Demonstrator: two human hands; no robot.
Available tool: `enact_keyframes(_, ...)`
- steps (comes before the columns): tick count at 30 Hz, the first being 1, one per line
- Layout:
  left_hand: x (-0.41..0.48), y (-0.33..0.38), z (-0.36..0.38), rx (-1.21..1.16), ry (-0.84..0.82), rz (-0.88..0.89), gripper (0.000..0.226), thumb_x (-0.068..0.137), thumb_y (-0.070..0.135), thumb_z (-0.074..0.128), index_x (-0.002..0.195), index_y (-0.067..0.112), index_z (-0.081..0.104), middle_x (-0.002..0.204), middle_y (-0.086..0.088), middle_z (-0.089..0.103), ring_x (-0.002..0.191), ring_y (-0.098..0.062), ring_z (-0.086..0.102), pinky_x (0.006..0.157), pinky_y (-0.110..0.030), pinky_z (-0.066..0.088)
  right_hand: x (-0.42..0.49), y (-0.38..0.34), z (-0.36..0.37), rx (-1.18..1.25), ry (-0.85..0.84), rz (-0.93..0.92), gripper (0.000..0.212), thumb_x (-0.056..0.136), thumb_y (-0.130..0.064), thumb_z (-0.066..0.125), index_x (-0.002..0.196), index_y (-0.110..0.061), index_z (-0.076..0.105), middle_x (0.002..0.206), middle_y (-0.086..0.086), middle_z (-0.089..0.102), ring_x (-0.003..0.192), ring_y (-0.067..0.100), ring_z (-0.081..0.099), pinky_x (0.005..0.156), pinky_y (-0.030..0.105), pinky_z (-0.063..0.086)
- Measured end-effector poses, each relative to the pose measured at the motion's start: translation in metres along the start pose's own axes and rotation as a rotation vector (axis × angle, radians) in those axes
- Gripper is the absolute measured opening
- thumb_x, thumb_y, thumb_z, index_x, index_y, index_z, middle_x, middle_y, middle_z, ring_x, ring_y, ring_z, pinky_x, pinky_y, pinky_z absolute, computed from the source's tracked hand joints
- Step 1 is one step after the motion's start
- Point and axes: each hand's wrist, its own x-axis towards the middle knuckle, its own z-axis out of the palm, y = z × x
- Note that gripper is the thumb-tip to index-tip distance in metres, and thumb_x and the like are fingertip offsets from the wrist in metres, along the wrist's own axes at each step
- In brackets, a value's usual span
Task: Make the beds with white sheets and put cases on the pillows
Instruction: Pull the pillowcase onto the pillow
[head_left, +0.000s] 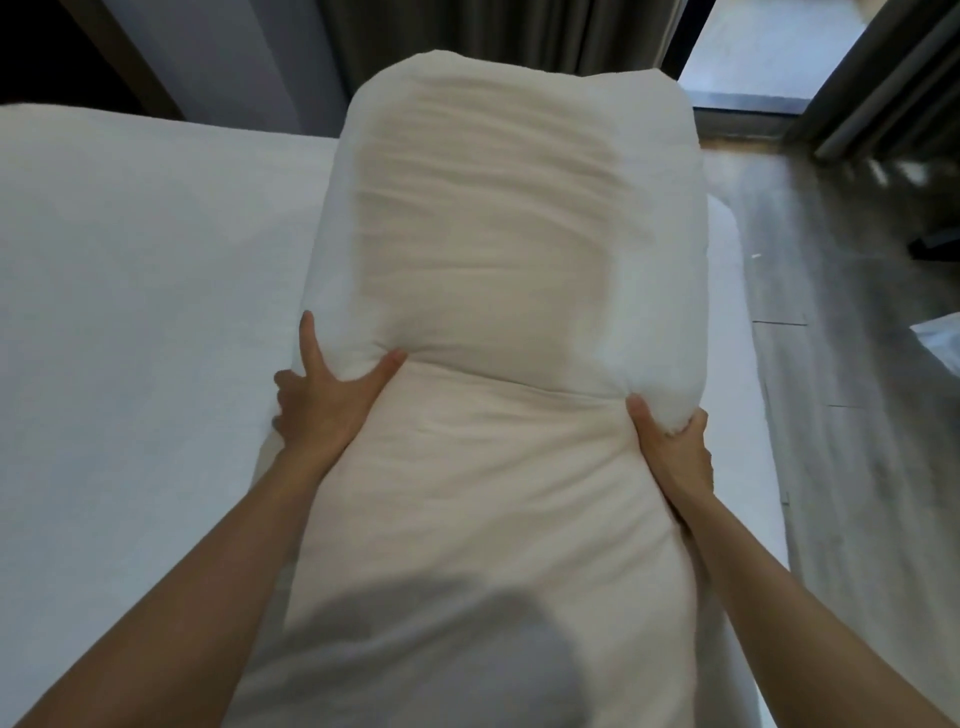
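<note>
The pillow (467, 493) is held lengthwise over the bed, its far half sheathed in the white pillowcase (493, 182). The case's open edge is gripped on one side by the left hand (324, 402), thumb and forefinger spread wide, and on the other by the right hand (672, 452), fingers curled tight. A white-sheeted bed (130, 312) lies beneath. A wooden floor (857, 415), curtains (467, 31) and a window (769, 41) are seen beyond.
</note>
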Motion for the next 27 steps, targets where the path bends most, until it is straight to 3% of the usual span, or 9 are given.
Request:
enact_keyframes(6,0.004,-0.002,-0.005,-0.011,0.053,0.039,0.108,0.049,0.098,0.045,0.14,0.051,0.008,0.121,-0.022,0.05,0.111,-0.041,0.052,0.096,-0.05,0.04,0.002,-0.005,0.001,0.028,0.015,-0.019,0.085,0.061,-0.079,0.06,0.116,-0.019,0.037,0.108,0.004,0.055,0.104,0.032,0.055,0.082,0.037,0.04)
enact_keyframes(9,0.003,-0.004,-0.013,-0.072,-0.017,0.043,0.102,0.051,0.097,0.046,0.136,0.053,0.011,0.118,-0.02,0.054,0.107,-0.04,0.055,0.095,-0.05,0.044,-0.005,-0.007,-0.004,0.047,0.023,-0.03,0.075,0.067,-0.072,0.067,0.112,-0.02,0.038,0.108,0.004,0.055,0.095,0.027,0.051,0.081,0.035,0.039)
enact_keyframes(15,-0.009,-0.004,-0.048,-0.269,-0.202,0.068,0.087,0.067,0.087,0.049,0.138,0.05,0.015,0.122,-0.007,0.054,0.098,-0.026,0.053,0.084,-0.035,0.043,-0.036,-0.026,-0.024,0.099,0.03,-0.056,0.088,0.072,-0.066,0.068,0.135,-0.012,0.039,0.132,0.012,0.053,0.12,0.033,0.05,0.09,0.036,0.038)
enact_keyframes(22,-0.052,-0.023,-0.076,-0.391,-0.142,0.088,0.076,0.066,0.087,0.051,0.125,0.042,0.04,0.113,0.003,0.059,0.102,-0.026,0.057,0.086,-0.037,0.046,-0.102,-0.028,-0.047,0.138,0.055,-0.115,0.094,0.07,-0.067,0.068,0.141,-0.014,0.037,0.137,0.01,0.052,0.125,0.031,0.049,0.097,0.035,0.038)
enact_keyframes(27,-0.105,-0.068,-0.094,-0.382,-0.074,0.085,0.059,0.074,0.081,0.051,0.112,0.036,0.046,0.103,0.009,0.057,0.097,-0.023,0.055,0.082,-0.036,0.041,-0.164,-0.004,-0.058,0.121,0.076,-0.138,0.1,0.064,-0.072,0.069,0.141,-0.016,0.04,0.133,0.009,0.056,0.122,0.031,0.052,0.099,0.038,0.042)
